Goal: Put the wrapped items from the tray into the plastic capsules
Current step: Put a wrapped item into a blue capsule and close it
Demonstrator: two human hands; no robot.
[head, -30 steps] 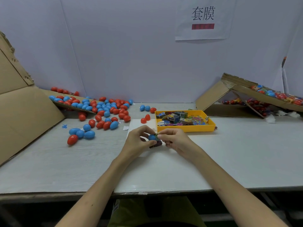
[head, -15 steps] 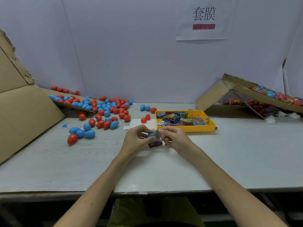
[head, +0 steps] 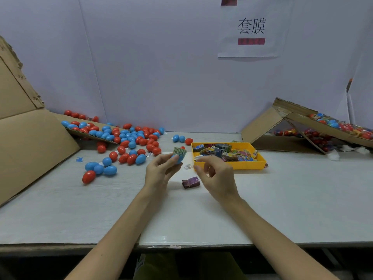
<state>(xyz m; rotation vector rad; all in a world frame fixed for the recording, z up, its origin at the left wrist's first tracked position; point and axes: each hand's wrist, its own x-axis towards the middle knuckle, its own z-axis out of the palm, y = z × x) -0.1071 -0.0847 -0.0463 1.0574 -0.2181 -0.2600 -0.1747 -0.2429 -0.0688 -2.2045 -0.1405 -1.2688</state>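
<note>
Capsule half (head: 178, 159) in my left hand (head: 159, 172): blue. Wrapped item (head: 180, 152) in it: green, fine printed pattern. Wrapped piece (head: 190, 182) on my table (head: 282, 199): dark maroon-purple. Table: pale grey-white. Tray (head: 242, 165): yellow, contents multicoloured. Loose capsules (head: 129, 138): red and blue. Cardboard (head: 30, 142): brown. Sign (head: 251, 49): white, black characters, red bar.
</note>
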